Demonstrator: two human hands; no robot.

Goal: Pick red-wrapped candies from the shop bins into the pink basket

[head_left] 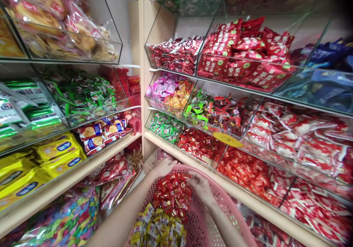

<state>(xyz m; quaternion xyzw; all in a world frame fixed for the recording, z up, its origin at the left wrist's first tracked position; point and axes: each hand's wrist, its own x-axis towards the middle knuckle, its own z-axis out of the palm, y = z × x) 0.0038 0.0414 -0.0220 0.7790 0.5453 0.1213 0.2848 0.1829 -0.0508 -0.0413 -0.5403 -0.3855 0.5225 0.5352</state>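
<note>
A pink perforated plastic basket (pixel 224 199) is below me, tilted against the shelf front. My left hand (pixel 162 167) is closed over its far left rim. Inside lie red-wrapped candies (pixel 173 193) towards the far side and yellow-and-white wrapped candies (pixel 157 228) nearer me. My right hand (pixel 200 187) reaches into the basket, its fingers curled and pinched at the right edge of the red candies. A red wrapper shows at those fingertips. Just behind the rim, a shelf bin holds similar red-wrapped candies (pixel 197 144).
Clear shelf bins rise ahead, with red snack packets (pixel 245 52), green-wrapped candies (pixel 165 127) and a yellow tag (pixel 227 139). On the left shelves are yellow packets (pixel 55 151) and bagged bread (pixel 55 18). A wooden shelf edge (pixel 261 206) runs close to the basket's right side.
</note>
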